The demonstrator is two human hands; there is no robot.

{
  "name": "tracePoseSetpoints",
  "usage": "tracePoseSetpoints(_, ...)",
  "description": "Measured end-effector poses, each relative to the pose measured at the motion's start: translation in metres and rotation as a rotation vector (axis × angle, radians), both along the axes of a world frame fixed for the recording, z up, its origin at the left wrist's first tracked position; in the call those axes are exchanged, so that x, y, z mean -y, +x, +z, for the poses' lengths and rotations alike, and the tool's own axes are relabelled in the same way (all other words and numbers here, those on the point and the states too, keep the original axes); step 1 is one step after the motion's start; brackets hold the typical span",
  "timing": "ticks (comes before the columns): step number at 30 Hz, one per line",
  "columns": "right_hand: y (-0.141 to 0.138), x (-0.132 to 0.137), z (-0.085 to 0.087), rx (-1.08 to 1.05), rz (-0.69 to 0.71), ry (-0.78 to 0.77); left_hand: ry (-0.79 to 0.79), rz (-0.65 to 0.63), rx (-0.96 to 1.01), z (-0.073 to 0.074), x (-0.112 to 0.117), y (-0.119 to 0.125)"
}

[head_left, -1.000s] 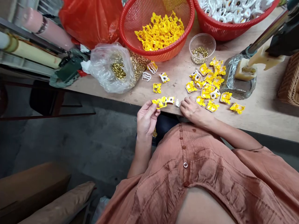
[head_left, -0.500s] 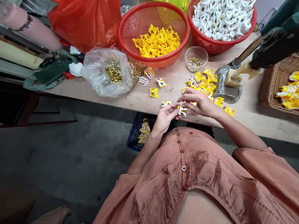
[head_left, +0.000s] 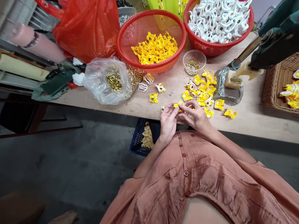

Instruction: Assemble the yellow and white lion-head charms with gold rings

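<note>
My left hand (head_left: 167, 120) and my right hand (head_left: 195, 115) meet at the table's front edge, both pinching one small yellow toy piece (head_left: 177, 105) between their fingertips. Just beyond my right hand lies a scatter of yellow and white toy pieces (head_left: 202, 91) on the wooden table (head_left: 257, 121). A white-faced piece (head_left: 163, 108) lies beside my left thumb. Further out lie one yellow piece (head_left: 153, 98) and two more small pieces (head_left: 160, 87).
Behind stand a red basket of yellow parts (head_left: 151, 40), a red basket of white parts (head_left: 217, 21), a clear cup of brass rings (head_left: 194, 62) and a plastic bag of brass bits (head_left: 109, 80). A press tool (head_left: 240, 76), a wicker tray (head_left: 280, 84), and a blue crate under the table (head_left: 142, 137).
My left hand came right from the table edge to meet my right hand. Both now pinch a yellow piece. The view shifted, showing the blue crate below.
</note>
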State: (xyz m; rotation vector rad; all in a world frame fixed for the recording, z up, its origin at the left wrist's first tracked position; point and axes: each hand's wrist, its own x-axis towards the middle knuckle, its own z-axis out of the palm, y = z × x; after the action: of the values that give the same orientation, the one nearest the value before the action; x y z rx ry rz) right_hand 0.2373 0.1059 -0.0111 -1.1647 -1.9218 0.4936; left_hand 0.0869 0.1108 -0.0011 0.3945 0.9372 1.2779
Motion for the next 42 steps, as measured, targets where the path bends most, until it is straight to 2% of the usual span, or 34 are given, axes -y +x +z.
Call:
tracePoseSetpoints(2,0.008,-0.004,-0.001,-0.074,-0.016,0.03,-0.023,-0.003,0.005,0.0,-0.003,-0.004)
tracePoseSetpoints(4,0.016,-0.011,0.002,-0.054,-0.026,0.089,-0.063,0.003,0.0,-0.001,-0.006,-0.014)
tracePoseSetpoints(5,0.019,-0.016,0.005,0.011,0.005,0.094,-0.081,0.008,-0.005,-0.001,-0.008,-0.02)
tracePoseSetpoints(7,0.018,-0.026,0.013,0.239,0.153,0.031,-0.101,0.014,-0.015,0.0,-0.013,-0.035)
tracePoseSetpoints(9,0.008,-0.036,0.021,0.52,0.327,-0.077,-0.102,0.015,-0.011,0.003,-0.016,-0.048)
tracePoseSetpoints(11,-0.009,-0.046,0.027,0.738,0.431,-0.149,-0.101,0.012,0.005,0.006,-0.016,-0.058)
tracePoseSetpoints(13,-0.024,-0.056,0.03,0.838,0.477,-0.168,-0.106,0.014,0.038,0.011,-0.014,-0.065)
tracePoseSetpoints(16,-0.03,-0.066,0.032,0.753,0.506,-0.132,-0.121,0.032,0.104,0.016,-0.004,-0.074)
tracePoseSetpoints(21,0.009,-0.07,0.031,0.371,0.42,-0.116,-0.139,0.102,0.079,0.017,0.013,-0.093)
tracePoseSetpoints(25,0.026,-0.066,0.022,0.387,0.301,-0.044,-0.09,0.125,0.079,0.015,0.017,-0.102)
tracePoseSetpoints(27,0.018,-0.065,0.014,0.465,0.26,0.002,-0.084,0.118,0.081,0.015,0.018,-0.101)
tracePoseSetpoints(30,-0.01,-0.071,0.003,0.61,0.216,0.031,-0.113,0.079,0.106,0.013,0.018,-0.096)
tracePoseSetpoints(34,-0.039,-0.085,-0.004,0.724,0.198,-0.074,-0.123,0.076,0.135,0.011,0.021,-0.093)
tracePoseSetpoints(36,-0.039,-0.087,-0.003,0.573,0.214,-0.143,-0.107,0.099,0.136,0.01,0.025,-0.094)
tracePoseSetpoints(37,-0.036,-0.086,-0.001,0.418,0.208,-0.175,-0.099,0.112,0.123,0.009,0.027,-0.095)
tracePoseSetpoints(39,-0.028,-0.079,0.002,0.001,0.2,-0.286,-0.08,0.131,0.054,0.007,0.03,-0.091)
tracePoseSetpoints(42,-0.017,-0.06,0.008,-0.589,0.247,-0.566,-0.029,0.102,-0.084,0.005,0.03,-0.075)
